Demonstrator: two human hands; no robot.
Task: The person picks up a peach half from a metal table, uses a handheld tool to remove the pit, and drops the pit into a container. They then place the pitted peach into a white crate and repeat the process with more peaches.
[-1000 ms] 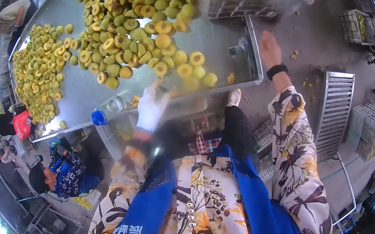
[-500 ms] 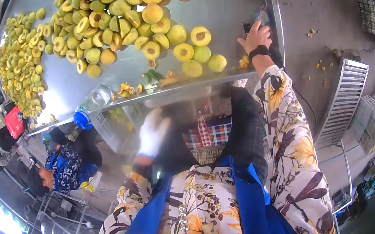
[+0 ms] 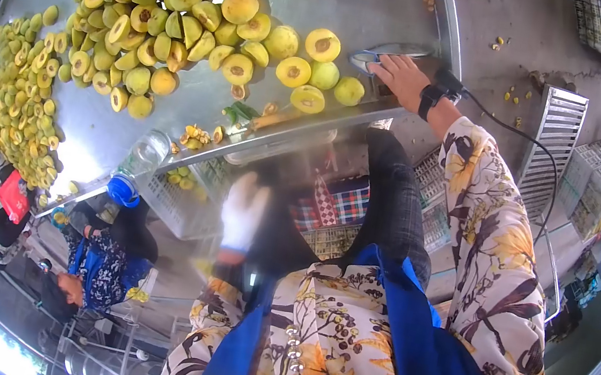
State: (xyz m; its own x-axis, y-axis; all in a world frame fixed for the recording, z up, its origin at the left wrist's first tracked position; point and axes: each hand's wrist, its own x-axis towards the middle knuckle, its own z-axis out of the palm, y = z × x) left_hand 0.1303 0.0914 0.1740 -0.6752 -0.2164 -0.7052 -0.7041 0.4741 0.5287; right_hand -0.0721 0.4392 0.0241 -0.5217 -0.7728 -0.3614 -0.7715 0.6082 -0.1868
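Observation:
My right hand (image 3: 402,80) is bare, with a black band at the wrist. It lies palm down at the right end of the metal table (image 3: 329,14), fingers stretched out. Its fingertips rest on a flat, greyish-blue oval object (image 3: 367,57), partly covered by the hand. A black piece with a cable (image 3: 507,115) sits close to the wrist. My left hand (image 3: 243,210), in a white glove, is over my lap below the table edge; motion smears its fingers. Halved yellow-green plums (image 3: 294,71) lie left of my right hand, some showing brown centres.
A large heap of plum halves (image 3: 124,31) covers the table's left. Near the front edge are a clear bottle with a blue cap (image 3: 123,190) and fruit scraps (image 3: 198,136). Crates (image 3: 594,193) stand at right. Another person (image 3: 109,259) sits at lower left.
My right hand has swung left and toward me, away from the table's right edge, and the greyish-blue object has shifted the same way. The left hand stays over my lap, blurred in both frames.

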